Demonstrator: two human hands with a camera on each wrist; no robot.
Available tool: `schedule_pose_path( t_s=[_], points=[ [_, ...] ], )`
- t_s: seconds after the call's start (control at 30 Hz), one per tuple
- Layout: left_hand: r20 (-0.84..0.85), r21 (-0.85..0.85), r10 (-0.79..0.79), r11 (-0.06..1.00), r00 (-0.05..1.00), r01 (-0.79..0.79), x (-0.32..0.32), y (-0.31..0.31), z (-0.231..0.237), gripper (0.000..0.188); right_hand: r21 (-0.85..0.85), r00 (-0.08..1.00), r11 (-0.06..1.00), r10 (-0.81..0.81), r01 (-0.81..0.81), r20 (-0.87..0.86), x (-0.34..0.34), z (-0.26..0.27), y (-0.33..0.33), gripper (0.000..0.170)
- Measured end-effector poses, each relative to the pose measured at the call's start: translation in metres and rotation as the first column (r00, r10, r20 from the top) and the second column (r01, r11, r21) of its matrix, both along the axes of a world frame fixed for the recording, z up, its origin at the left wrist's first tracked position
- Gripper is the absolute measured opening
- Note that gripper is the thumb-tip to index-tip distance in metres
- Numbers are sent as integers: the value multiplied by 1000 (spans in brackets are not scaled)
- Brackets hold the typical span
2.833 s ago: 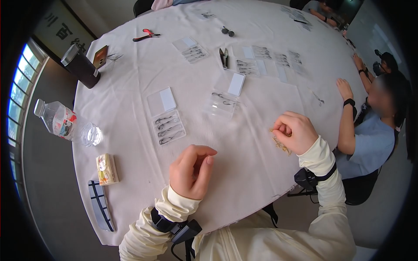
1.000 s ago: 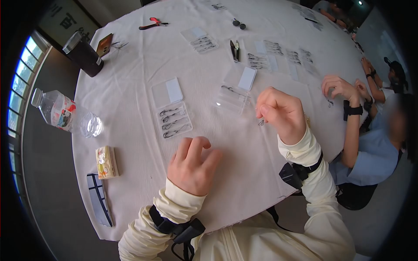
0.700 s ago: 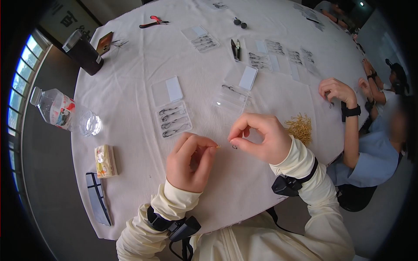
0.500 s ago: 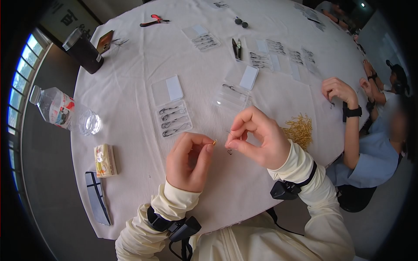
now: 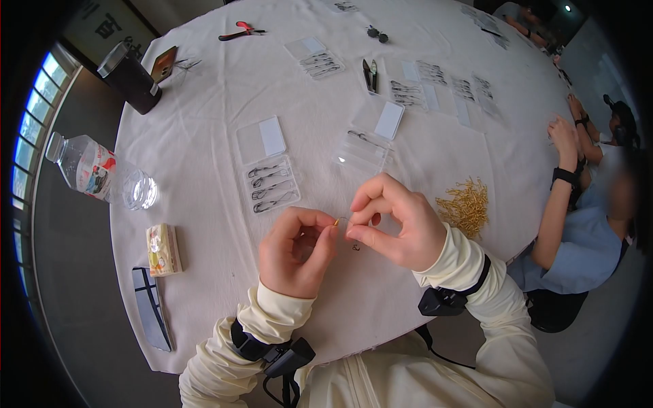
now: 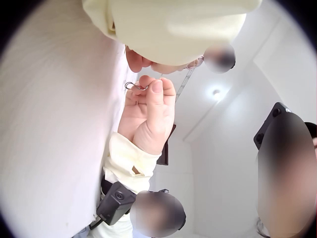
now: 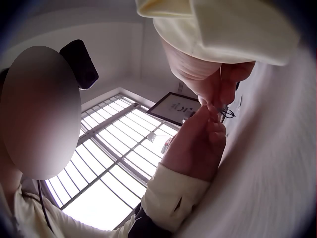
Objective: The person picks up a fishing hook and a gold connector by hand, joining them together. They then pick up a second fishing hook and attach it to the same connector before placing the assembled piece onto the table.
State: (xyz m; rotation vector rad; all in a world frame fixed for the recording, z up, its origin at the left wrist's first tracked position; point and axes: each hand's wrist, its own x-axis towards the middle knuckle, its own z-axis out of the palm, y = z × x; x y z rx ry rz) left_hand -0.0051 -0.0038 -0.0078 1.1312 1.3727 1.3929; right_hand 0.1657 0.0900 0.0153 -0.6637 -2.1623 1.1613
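Between thumb and index finger, my left hand (image 5: 296,253) pinches a small gold metal piece (image 5: 336,222). Close to its right, my right hand (image 5: 403,230) pinches a thin dark wire piece; a small dark curl (image 5: 356,248) of it hangs below the fingertips. The left wrist view shows this as a dark curved wire loop (image 6: 130,86) sticking out of the right fingers. Both sets of fingertips nearly meet over the white tablecloth. A pile of small gold pieces (image 5: 464,207) lies beside the right forearm.
Beyond the hands stand two open clear boxes: a compartment box (image 5: 273,185) with several dark wire pieces, and another box (image 5: 364,153). Farther back lie snips (image 5: 369,75), red-handled pliers (image 5: 241,31) and more boxes. A water bottle (image 5: 98,170) and tissue pack (image 5: 163,249) stand left.
My right hand has come from the gold pile at the right to my left hand, now with the dark wire piece. The gold piece has come into view in my left fingertips.
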Motion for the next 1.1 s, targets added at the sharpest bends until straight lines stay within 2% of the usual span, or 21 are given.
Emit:
schedule_pose_path(
  t_s=[0.3, 0.37, 0.4, 0.47, 0.57, 0.63, 0.77, 0.83, 0.87, 0.93, 1.0, 1.07, 1.1],
  points=[
    [-55, 23, -1, 1000, 998, 3, -1, 0, -4, 8, 11, 1000, 1000, 9, -9, -12, 0, -1, 0, 28],
    [-168, 61, -33, 997, 985, 44, -2, 1, -5, 7, 19, 1000, 1000, 10, -10, -9, 0, 0, -1, 28],
    [-169, 61, -33, 997, 985, 44, -2, 2, -2, 7, 6, 1000, 1000, 13, -13, -11, -1, 2, -1, 26],
    [-386, 94, -8, 994, 922, 48, -1, 3, 8, 8, -7, 1000, 1000, 16, -16, -12, -1, 2, -1, 25],
    [-472, 172, 36, 984, 881, 52, 1, 4, 10, 11, -4, 999, 999, 51, -51, 17, 0, 1, 0, 18],
    [-497, 196, 43, 979, 866, 64, 1, 3, 11, 13, -64, 999, 997, 39, -37, 26, 0, 2, 0, 11],
    [-559, 221, 49, 971, 828, 92, 0, 2, 12, 13, -115, 997, 991, 65, -68, -31, 1, -5, 1, 11],
    [-544, 238, 61, 968, 837, 83, 1, 2, 10, 13, -328, 994, 939, 85, -103, -69, 1, -9, 1, 7],
    [-529, 254, 75, 964, 846, 73, 2, 3, 9, 12, -327, 994, 939, 85, -103, -69, 1, -10, 2, 7],
    [-470, 203, 24, 976, 882, 82, 0, 2, 8, 11, -515, 980, 840, 90, -170, -177, 1, -12, 4, 4],
    [-406, 152, -25, 984, 914, 95, -1, 2, 8, 10, -543, 980, 822, 81, -169, -181, 2, -11, 6, 5],
    [-168, -16, -113, 994, 979, 112, 0, 0, 8, 15, -572, 980, 803, 72, -167, -185, 3, -11, 9, 7],
    [-167, -17, -114, 993, 979, 113, 0, 0, 7, 15, -603, 979, 780, 58, -166, -195, 4, -10, 10, 7]
  ],
)
